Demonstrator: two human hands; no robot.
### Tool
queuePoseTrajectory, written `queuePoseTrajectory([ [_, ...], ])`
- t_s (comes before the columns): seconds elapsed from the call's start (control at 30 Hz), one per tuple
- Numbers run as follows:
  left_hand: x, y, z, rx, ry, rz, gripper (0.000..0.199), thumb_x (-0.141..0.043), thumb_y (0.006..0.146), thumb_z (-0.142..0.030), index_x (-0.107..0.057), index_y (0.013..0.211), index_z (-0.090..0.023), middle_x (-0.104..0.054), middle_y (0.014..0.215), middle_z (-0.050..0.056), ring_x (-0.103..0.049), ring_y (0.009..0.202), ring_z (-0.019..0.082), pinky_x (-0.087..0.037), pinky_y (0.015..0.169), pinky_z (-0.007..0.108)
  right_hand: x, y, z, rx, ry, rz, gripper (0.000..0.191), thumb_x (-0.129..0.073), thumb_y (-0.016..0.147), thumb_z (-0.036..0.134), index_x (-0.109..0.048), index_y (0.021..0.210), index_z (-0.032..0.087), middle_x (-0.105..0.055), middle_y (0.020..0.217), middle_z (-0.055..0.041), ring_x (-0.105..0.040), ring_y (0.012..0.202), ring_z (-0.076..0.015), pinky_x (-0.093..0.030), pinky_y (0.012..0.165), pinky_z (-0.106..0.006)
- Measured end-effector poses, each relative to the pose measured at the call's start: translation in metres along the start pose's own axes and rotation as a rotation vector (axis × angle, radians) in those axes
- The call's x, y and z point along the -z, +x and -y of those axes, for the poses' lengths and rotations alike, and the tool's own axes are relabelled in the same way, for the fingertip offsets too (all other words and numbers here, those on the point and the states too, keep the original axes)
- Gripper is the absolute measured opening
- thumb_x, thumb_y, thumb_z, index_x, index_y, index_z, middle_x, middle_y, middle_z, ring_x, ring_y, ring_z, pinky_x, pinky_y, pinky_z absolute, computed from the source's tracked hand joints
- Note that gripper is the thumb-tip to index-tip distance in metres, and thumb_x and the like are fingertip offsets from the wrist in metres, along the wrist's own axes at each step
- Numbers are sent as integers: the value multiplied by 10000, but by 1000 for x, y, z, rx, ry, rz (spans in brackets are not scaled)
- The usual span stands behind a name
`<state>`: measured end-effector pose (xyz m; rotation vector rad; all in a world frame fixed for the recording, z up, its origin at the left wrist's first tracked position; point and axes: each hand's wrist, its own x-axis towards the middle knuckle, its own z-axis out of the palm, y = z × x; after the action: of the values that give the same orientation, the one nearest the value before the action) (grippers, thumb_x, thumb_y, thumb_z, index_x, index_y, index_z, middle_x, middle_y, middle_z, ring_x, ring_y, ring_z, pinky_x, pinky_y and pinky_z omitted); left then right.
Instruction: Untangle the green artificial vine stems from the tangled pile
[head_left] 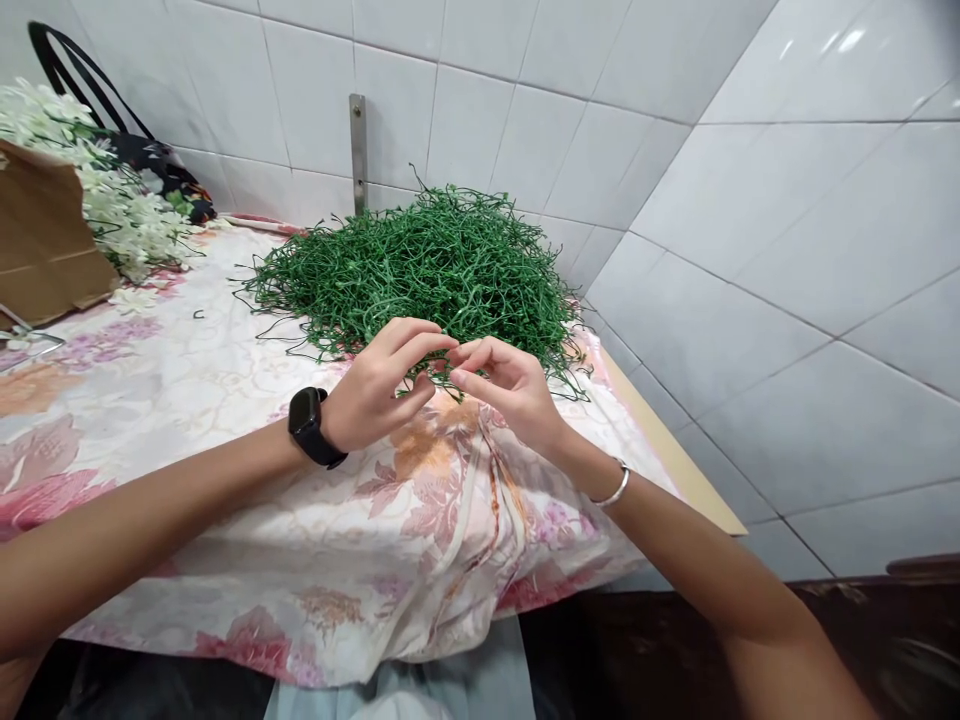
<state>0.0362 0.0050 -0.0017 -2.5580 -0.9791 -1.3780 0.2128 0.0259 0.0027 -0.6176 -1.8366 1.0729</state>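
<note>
A large tangled heap of thin green artificial flower stems [435, 260] lies on the floral cloth at the back of the table. In front of the heap, my left hand [391, 375] and my right hand [514, 385] meet at the fingertips. The left fingers are bent toward the thumb, in a loose pinch. My right thumb and fingers also come together, pointing left. Whatever lies between the fingertips is too small or hidden to make out. A few green stems show just beneath and behind the hands.
The floral cloth [247, 400] covers the table and hangs over its front edge. White artificial flowers [127, 205], a brown cardboard piece [49, 235] and a dark bag [154, 160] are at the left. Tiled walls [487, 110] stand behind and to the right. A bare board edge [675, 450] shows at right.
</note>
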Motion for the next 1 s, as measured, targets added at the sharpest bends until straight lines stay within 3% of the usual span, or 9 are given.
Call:
queuePoseTrajectory([
  [0.17, 0, 0, 2, -34, 57, 60, 215, -440, 732, -46, -547, 892, -142, -583, 854, 62, -523, 817, 171, -429, 739, 307, 1, 2, -2, -106, 92, 99, 194, -640, 686, 226, -463, 631, 168, -541, 727, 14, -522, 672, -73, -463, 637, -238],
  [0.27, -1, 0, 3, -77, 99, 89, 166, -453, 750, -73, -549, 873, -129, -601, 829, 70, -527, 786, 178, -417, 717, 315, 2, 3, -6, -103, 89, 124, 196, -635, 691, 211, -454, 635, 164, -541, 771, 6, -531, 733, -77, -462, 676, -242],
  [0.4, -2, 0, 7, -110, 111, 56, 152, -420, 825, -138, -549, 907, -136, -605, 836, 69, -529, 790, 162, -422, 710, 289, 2, 3, -6, -108, 59, 141, 190, -618, 707, 225, -447, 648, 166, -574, 955, -38, -549, 870, -109, -469, 769, -292],
  [0.53, -4, 0, 11, -124, 153, 20, 164, -412, 854, -170, -545, 946, -151, -598, 866, 64, -527, 793, 148, -431, 712, 274, 3, 3, -4, -90, 63, 125, 183, -618, 707, 217, -454, 646, 163, -580, 987, -44, -545, 934, -122, -467, 813, -314],
  [0.87, -3, -3, 9, -226, 184, 47, 159, -416, 850, -153, -535, 953, -136, -600, 871, 76, -519, 808, 157, -426, 747, 290, 4, 3, -7, -147, 200, 154, 186, -664, 649, 156, -490, 586, 149, -524, 752, 18, -546, 717, -63, -495, 680, -231],
  [1.0, -3, -5, 9, -253, 218, 56, 187, -405, 850, -143, -516, 1000, -135, -592, 899, 86, -515, 827, 171, -425, 753, 305, 4, 2, -9, -171, 191, 126, 197, -678, 632, 163, -486, 593, 144, -516, 758, 20, -554, 699, -63, -503, 664, -225],
])
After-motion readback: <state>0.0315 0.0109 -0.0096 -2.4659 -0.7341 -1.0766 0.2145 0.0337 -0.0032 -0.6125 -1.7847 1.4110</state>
